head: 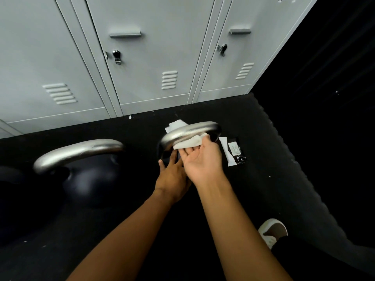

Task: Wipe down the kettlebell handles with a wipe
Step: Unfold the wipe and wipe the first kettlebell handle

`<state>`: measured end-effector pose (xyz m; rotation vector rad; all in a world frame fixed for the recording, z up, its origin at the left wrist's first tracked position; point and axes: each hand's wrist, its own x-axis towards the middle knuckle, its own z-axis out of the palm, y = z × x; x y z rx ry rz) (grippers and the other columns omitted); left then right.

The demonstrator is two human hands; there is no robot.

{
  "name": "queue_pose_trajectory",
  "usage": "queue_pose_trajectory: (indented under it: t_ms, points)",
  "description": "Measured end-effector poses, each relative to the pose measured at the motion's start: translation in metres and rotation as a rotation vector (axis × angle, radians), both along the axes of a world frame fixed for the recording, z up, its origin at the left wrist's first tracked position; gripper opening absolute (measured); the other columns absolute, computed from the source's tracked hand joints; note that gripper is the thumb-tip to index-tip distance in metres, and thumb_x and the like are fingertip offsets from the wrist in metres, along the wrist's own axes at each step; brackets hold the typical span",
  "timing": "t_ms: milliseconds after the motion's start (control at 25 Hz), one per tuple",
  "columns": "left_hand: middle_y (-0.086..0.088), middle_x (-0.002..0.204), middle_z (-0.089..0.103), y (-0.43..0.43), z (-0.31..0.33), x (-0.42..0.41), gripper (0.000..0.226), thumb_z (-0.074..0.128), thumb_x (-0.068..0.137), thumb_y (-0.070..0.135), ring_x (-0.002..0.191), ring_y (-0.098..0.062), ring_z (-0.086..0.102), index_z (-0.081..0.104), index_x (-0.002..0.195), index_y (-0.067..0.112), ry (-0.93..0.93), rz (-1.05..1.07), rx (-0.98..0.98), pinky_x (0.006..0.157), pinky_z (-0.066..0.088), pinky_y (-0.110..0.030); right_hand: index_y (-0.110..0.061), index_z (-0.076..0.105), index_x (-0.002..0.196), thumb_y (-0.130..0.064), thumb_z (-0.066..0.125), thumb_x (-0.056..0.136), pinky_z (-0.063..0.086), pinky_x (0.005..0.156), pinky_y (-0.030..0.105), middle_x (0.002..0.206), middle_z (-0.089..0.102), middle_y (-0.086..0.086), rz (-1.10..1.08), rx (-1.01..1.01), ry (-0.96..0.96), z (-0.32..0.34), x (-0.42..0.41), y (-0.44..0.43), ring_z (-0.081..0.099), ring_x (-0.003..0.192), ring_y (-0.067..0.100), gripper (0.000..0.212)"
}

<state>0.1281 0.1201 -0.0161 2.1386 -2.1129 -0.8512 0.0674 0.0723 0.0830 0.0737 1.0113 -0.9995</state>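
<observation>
Two black kettlebells stand on the dark floor. The left kettlebell [89, 179] has a silver handle [77, 153] that nothing touches. A white wipe [188, 141] is draped over the right kettlebell's silver handle [188, 130], and one end of it shows behind the bar. My right hand [203, 159] is turned palm up and pinches the wipe against the handle's underside with thumb and fingers. My left hand [172, 177] lies below it, its straight fingers resting on the right kettlebell's dark body, which is mostly hidden.
Grey metal lockers [142, 67] with latches stand right behind the kettlebells. A dark wipe packet [235, 151] and a white strip lie on the floor to the right of the handle. My white shoe [272, 232] is at lower right. A black wall closes off the right side.
</observation>
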Motion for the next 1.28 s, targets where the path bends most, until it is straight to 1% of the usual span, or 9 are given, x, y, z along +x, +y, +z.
queue_pose_trajectory:
  t_ms: [280, 520, 680, 760, 880, 960, 1040, 1160, 1280]
  points:
    - [-0.005, 0.167, -0.005, 0.005, -0.005, 0.003, 0.08, 0.052, 0.1, 0.041, 0.15, -0.027, -0.016, -0.002, 0.159, 0.027, 0.054, 0.046, -0.039, 0.117, -0.001, -0.063, -0.012, 0.042, 0.147, -0.037, 0.041, 0.105, 0.034, 0.116, 0.044, 0.148, 0.048, 0.015, 0.076, -0.08, 0.036, -0.026, 0.022, 0.004, 0.045, 0.138, 0.03, 0.049]
    - [-0.004, 0.166, 0.002, 0.003, 0.005, 0.001, 0.073, 0.046, 0.102, 0.035, 0.152, -0.033, -0.006, 0.003, 0.159, 0.021, -0.056, -0.024, -0.046, 0.117, 0.014, -0.067, -0.007, 0.045, 0.144, -0.034, 0.041, 0.106, 0.039, 0.113, 0.047, 0.14, 0.055, 0.019, 0.248, -0.094, 0.071, -0.023, -0.005, -0.003, 0.051, 0.132, 0.033, 0.047]
    - [-0.004, 0.166, -0.006, 0.005, 0.0, 0.004, 0.079, 0.051, 0.101, 0.036, 0.151, -0.027, -0.013, -0.002, 0.159, 0.024, 0.063, 0.049, -0.024, 0.119, 0.0, -0.061, -0.009, 0.037, 0.15, -0.041, 0.036, 0.106, 0.032, 0.117, 0.041, 0.15, 0.044, 0.017, 0.195, -0.144, 0.126, -0.03, 0.017, 0.008, 0.041, 0.141, 0.03, 0.054]
    - [-0.008, 0.167, -0.002, 0.006, -0.012, 0.003, 0.08, 0.053, 0.1, 0.036, 0.152, -0.028, -0.006, 0.002, 0.159, 0.02, 0.038, 0.067, -0.05, 0.119, 0.003, -0.059, -0.008, 0.037, 0.15, -0.037, 0.038, 0.106, 0.033, 0.117, 0.04, 0.15, 0.045, 0.018, 0.238, -0.17, 0.177, -0.027, 0.015, 0.018, 0.042, 0.14, 0.028, 0.053]
    - [-0.015, 0.165, 0.011, 0.005, -0.024, 0.001, 0.072, 0.052, 0.1, 0.028, 0.151, -0.034, 0.011, 0.012, 0.158, 0.013, -0.108, 0.031, -0.081, 0.119, 0.019, -0.059, -0.002, 0.046, 0.141, -0.014, 0.05, 0.101, 0.054, 0.094, 0.03, 0.142, 0.052, 0.018, 0.354, -0.214, 0.245, -0.027, 0.003, 0.022, 0.05, 0.134, 0.028, 0.042]
    - [-0.013, 0.166, 0.007, 0.004, -0.024, 0.0, 0.07, 0.047, 0.102, 0.028, 0.151, -0.033, 0.01, 0.007, 0.159, 0.018, -0.176, -0.056, -0.09, 0.118, 0.021, -0.062, -0.004, 0.051, 0.135, -0.009, 0.067, 0.082, 0.059, 0.077, 0.023, 0.149, 0.041, 0.017, 0.451, -0.251, 0.376, -0.037, 0.01, 0.019, 0.046, 0.136, 0.032, 0.056]
    - [-0.01, 0.166, 0.002, 0.002, -0.02, 0.003, 0.071, 0.044, 0.104, 0.031, 0.152, -0.032, 0.008, -0.001, 0.159, 0.027, -0.155, -0.067, -0.087, 0.118, 0.017, -0.063, -0.016, 0.057, 0.125, -0.025, 0.075, 0.058, 0.056, 0.093, 0.036, 0.16, 0.027, 0.009, 0.625, -0.262, 0.593, -0.045, 0.022, 0.011, 0.027, 0.146, 0.036, 0.07]
    - [-0.007, 0.167, 0.006, 0.003, -0.022, 0.003, 0.071, 0.044, 0.104, 0.034, 0.15, -0.034, 0.014, -0.002, 0.158, 0.037, -0.146, -0.076, -0.093, 0.115, 0.014, -0.066, -0.018, 0.05, 0.133, -0.016, 0.061, 0.084, 0.023, 0.12, 0.051, 0.166, 0.008, -0.002, 0.801, -0.294, 0.858, -0.054, 0.025, 0.002, -0.001, 0.153, 0.032, 0.05]
    - [-0.004, 0.161, 0.029, 0.002, -0.024, 0.0, 0.067, 0.046, 0.103, 0.031, 0.144, -0.029, 0.031, 0.009, 0.158, 0.036, -0.154, -0.068, -0.085, 0.113, 0.015, -0.069, -0.021, 0.035, 0.15, -0.012, 0.059, 0.08, 0.026, 0.118, 0.053, 0.165, 0.013, 0.003, 0.766, -0.248, 0.831, -0.067, 0.012, 0.001, 0.006, 0.153, 0.031, 0.074]
